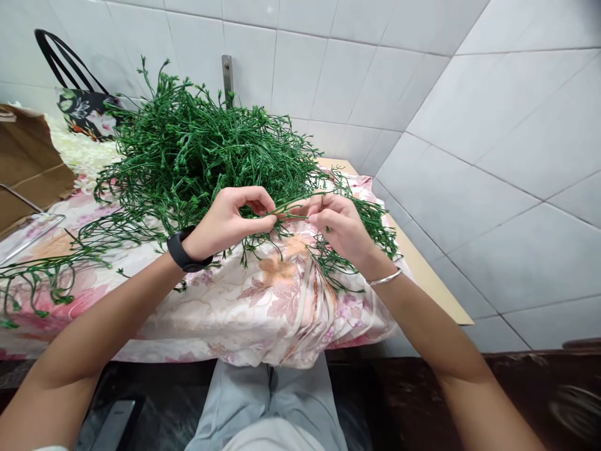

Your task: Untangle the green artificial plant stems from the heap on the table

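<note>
Between my two hands stretches a green artificial flower stem (293, 205), with thin branches. My left hand (239, 216), a dark band on its wrist, pinches the stem's left end between thumb and fingertips. On the other end my right hand (340, 225) closes its fingers, with a bracelet at the wrist. Just behind them rises a large heap of similar green stems (201, 144). More stems (375, 219) lie beside and beneath my right hand. A bundle of thin cords or strips (319, 300) hangs over the cloth below it.
A floral cloth (201, 319) covers the table, whose bare board (436, 282) shows at right. At left are loose stems (56, 269), a metal wire frame (37, 235), brown cardboard (32, 163), pale petals (87, 153) and a floral bag (89, 113). Tiled walls (516, 138) enclose the corner.
</note>
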Demonstrator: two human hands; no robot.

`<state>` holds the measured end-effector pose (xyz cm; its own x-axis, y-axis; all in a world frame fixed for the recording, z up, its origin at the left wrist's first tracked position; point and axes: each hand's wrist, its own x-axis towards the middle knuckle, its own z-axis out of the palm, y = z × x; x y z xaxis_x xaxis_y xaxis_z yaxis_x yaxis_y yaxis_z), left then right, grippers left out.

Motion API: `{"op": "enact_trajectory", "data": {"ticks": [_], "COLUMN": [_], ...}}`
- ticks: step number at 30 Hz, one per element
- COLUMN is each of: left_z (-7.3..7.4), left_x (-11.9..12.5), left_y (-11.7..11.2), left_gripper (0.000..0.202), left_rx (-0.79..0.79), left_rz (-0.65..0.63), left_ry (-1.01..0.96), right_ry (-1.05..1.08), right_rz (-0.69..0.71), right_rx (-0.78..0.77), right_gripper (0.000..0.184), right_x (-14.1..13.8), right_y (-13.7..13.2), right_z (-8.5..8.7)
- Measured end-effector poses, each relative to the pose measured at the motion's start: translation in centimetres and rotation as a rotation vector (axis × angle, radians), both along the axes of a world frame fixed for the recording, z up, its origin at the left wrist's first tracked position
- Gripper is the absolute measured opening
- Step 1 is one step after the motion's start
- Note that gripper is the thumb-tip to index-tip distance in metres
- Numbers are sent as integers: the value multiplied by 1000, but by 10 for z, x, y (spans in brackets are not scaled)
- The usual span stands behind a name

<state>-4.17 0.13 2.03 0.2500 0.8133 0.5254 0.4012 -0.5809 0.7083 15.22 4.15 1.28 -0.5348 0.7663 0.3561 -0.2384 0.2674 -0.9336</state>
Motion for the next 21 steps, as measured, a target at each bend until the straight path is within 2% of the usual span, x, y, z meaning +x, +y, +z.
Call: {"op": "enact_trajectory", "data": {"ticks": [4,7,9,13,16,21], "left_z": [-1,-1,0,0,0,0], "left_x": [1,2,2,2,1,0], "left_y": [-1,-2,-2,-1,-1,-3], "left_gripper": [7,6,2,5,5,5], "left_rx": [-97,-103,-52,46,94,214], "left_rz": [-80,-102,-98,-90,-82,-39], "left_ry": [-29,-16,18,114,181,324], "right_ry": [10,-3,-2,3,-70,-208], "right_rz": [60,73,120,225,273,216], "right_rx": [-62,-73,-85,-148,-155,-96], "right_gripper": [7,7,6,3,6,9], "right_x": [0,0,0,-2,-2,0], "right_y": [2,4,4,3,1,-2], "right_z": [0,0,0,0,1,6]}}
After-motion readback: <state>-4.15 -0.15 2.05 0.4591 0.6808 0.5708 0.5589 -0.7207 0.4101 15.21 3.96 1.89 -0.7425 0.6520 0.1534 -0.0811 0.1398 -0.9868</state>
